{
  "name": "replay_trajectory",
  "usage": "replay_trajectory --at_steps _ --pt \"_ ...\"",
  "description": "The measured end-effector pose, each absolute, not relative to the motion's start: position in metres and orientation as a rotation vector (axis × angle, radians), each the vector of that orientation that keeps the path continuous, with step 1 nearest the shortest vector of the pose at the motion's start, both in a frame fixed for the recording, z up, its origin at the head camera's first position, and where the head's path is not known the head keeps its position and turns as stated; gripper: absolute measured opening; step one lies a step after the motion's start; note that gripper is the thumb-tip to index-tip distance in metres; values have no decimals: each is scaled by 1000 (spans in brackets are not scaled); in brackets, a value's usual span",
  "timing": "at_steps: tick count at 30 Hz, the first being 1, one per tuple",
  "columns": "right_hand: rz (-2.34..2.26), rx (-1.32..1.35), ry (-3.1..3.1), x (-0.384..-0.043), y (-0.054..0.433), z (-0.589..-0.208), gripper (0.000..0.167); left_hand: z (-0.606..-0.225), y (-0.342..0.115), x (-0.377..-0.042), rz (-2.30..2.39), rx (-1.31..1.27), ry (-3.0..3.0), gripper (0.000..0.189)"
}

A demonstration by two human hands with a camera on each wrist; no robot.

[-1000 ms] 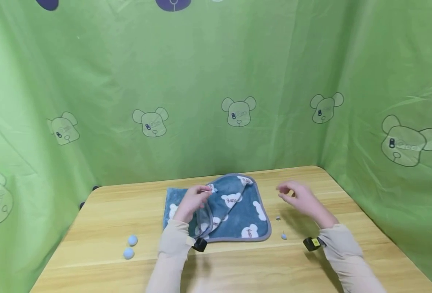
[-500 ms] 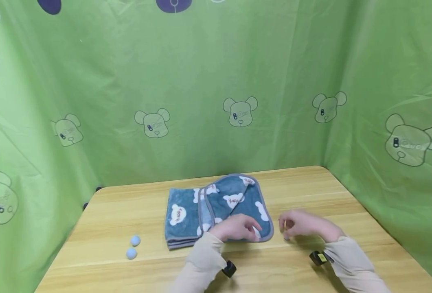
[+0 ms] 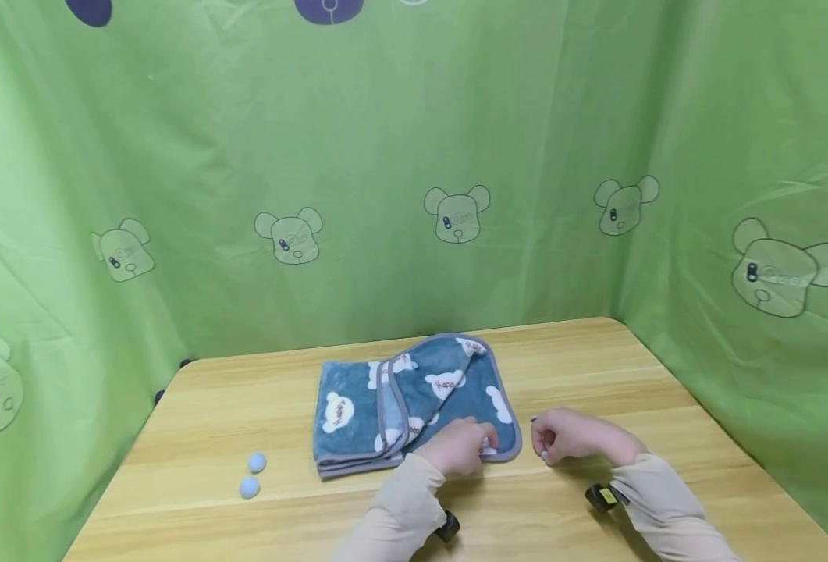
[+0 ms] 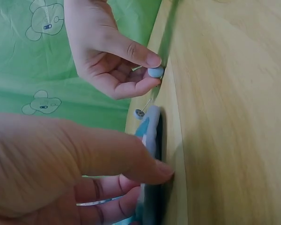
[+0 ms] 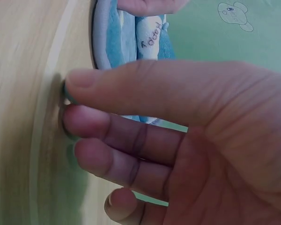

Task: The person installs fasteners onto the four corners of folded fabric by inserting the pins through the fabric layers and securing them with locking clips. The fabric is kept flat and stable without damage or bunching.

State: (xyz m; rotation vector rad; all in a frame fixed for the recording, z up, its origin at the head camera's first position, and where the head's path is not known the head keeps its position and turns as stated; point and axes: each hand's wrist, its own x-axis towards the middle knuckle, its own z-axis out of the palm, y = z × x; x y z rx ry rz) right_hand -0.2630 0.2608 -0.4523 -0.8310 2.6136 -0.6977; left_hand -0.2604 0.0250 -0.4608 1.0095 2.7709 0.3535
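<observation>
In the left wrist view, my right hand (image 3: 573, 435) pinches a small blue round-headed pin (image 4: 155, 71) between thumb and forefinger, low over the table. A second pin (image 4: 139, 113), blue-headed with a thin metal needle, lies by the blanket's corner. The folded teal blanket (image 3: 357, 390), with white bear patches and grey trim, lies left of my right hand. At its near edge is my left hand (image 3: 459, 446), its fingers loosely bent over the blanket and its thumb (image 4: 150, 168) in front of the trim. In the right wrist view my fingertips mostly hide the held pin.
Two pale blue balls (image 3: 257, 462) sit on the left part of the wooden table (image 3: 196, 437). A green curtain (image 3: 371, 297) with bear drawings hangs behind and on both sides. A black wrist camera (image 3: 601, 497) is strapped at my right cuff.
Both hands have come down from above the table. My left hand moved right and nearer to the blanket's near edge. My right hand lowered to the pins and took one.
</observation>
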Motion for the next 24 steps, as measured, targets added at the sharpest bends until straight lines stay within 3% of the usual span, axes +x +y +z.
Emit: replay_trajectory --at_steps 6,17,24 --pt "-700 -828 2608 -263 260 -451 17 -463 25 -262 326 1036 2804 36" --pt "-699 -821 2604 -263 260 -451 17 -468 26 -263 540 978 2897 2" --pt "-780 -808 2580 -263 263 -444 14 -463 21 -271 782 860 2888 15"
